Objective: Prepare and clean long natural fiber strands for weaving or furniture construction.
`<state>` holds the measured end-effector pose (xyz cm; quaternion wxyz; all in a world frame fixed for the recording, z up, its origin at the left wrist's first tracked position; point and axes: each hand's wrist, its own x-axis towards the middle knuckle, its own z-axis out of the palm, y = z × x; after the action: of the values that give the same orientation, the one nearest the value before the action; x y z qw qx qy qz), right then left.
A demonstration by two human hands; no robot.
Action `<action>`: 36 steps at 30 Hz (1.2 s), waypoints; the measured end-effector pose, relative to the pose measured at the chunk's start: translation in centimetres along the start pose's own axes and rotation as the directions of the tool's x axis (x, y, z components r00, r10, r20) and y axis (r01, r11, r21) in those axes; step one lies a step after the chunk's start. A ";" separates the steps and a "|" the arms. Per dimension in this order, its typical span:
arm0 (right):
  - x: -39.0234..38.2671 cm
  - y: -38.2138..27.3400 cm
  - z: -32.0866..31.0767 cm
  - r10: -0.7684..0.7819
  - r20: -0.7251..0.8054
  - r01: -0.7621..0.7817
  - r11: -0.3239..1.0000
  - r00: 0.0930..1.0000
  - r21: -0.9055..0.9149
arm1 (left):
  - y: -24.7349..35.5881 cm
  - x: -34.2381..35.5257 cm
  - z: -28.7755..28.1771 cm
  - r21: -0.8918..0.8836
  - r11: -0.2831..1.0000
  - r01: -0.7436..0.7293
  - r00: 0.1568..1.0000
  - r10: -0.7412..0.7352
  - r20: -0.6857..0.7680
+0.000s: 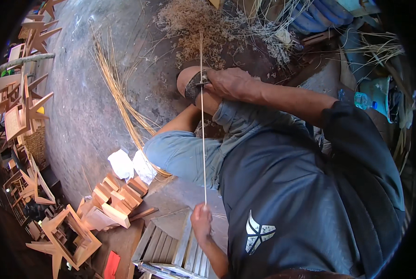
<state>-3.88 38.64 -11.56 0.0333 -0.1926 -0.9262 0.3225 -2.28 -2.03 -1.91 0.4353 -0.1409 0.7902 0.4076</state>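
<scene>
A long, thin rattan strip (203, 153) runs taut across my bent knee, from the pile of curly shavings (189, 21) towards my body. My left hand (201, 222), low in the view, is closed round the strip's near end. On the knee, a dark pad (192, 88) lies under the strip. There my right hand (226, 83) presses a small metal blade (203, 79) against the strip, its fingers closed. The blade's exact shape is partly hidden by the fingers.
A bundle of long rattan strips (117, 95) lies on the floor beside my leg. Stacked wood blocks (119, 195), a wooden frame (70, 237) and a slatted wooden piece (164, 244) are to the left. A plastic bottle (364, 101) lies at the right.
</scene>
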 end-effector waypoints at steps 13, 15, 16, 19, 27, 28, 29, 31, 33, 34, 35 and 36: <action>-1.1 -3.6 5.2 0.172 0.177 -0.182 0.982 0.969 0.042 | -15.5 -5.7 -21.5 -0.120 0.982 -0.145 0.685 0.012 -0.728; -1.7 -4.5 6.5 0.104 0.149 -0.125 0.983 0.983 0.136 | -8.8 -3.2 -22.2 -0.064 0.982 -0.178 0.658 0.070 -0.749; -2.1 -5.2 6.9 0.040 0.118 -0.072 0.957 0.992 0.282 | -6.9 -2.3 -23.3 0.025 0.947 -0.320 0.544 0.205 -0.813; -2.5 -9.1 6.0 0.003 0.086 -0.043 0.883 0.996 0.467 | -3.0 -2.1 -29.2 0.519 0.835 -0.185 0.447 0.541 -0.712; -4.2 -19.2 -0.2 -0.149 -0.165 0.222 0.647 0.975 0.729 | 16.4 -5.2 -24.2 0.971 0.033 -0.237 0.140 0.990 0.000; -4.4 -20.8 -0.9 -0.207 -0.317 0.376 0.602 0.926 0.704 | 18.1 -4.7 -21.7 0.925 0.051 -0.377 0.179 0.984 0.019; -4.6 -22.8 -1.8 -0.210 -0.383 0.429 0.583 0.900 0.690 | 19.7 -7.5 -17.8 0.907 0.054 -0.418 0.268 0.961 0.066; -5.6 -28.2 -4.7 -0.288 -0.434 0.512 0.618 0.854 0.597 | 21.0 -8.3 -12.7 0.861 -0.093 -0.499 0.288 0.920 0.266; -3.2 -24.5 -4.4 -0.532 -0.365 0.618 0.767 0.764 0.174 | 22.9 -8.4 -9.8 0.801 -0.281 -0.529 0.191 0.880 0.435; -3.0 -24.9 -4.6 -0.538 -0.338 0.625 0.737 0.772 0.256 | 24.3 -8.8 -8.7 0.826 -0.320 -0.464 0.210 0.866 0.454; -3.1 -24.4 -4.9 -0.428 -0.221 0.479 0.825 0.876 0.299 | 25.4 -8.8 -7.9 0.844 -0.359 -0.399 0.227 0.853 0.470; -3.4 -24.4 -5.4 -0.315 -0.102 0.331 0.884 0.944 0.330 | 25.2 -5.6 -10.1 0.687 -0.410 -0.600 0.074 0.826 0.559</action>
<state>-7.97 22.98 7.77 0.1405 -0.0344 -0.8739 0.4642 -19.37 5.33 18.64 -0.0596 0.6296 0.7689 0.0941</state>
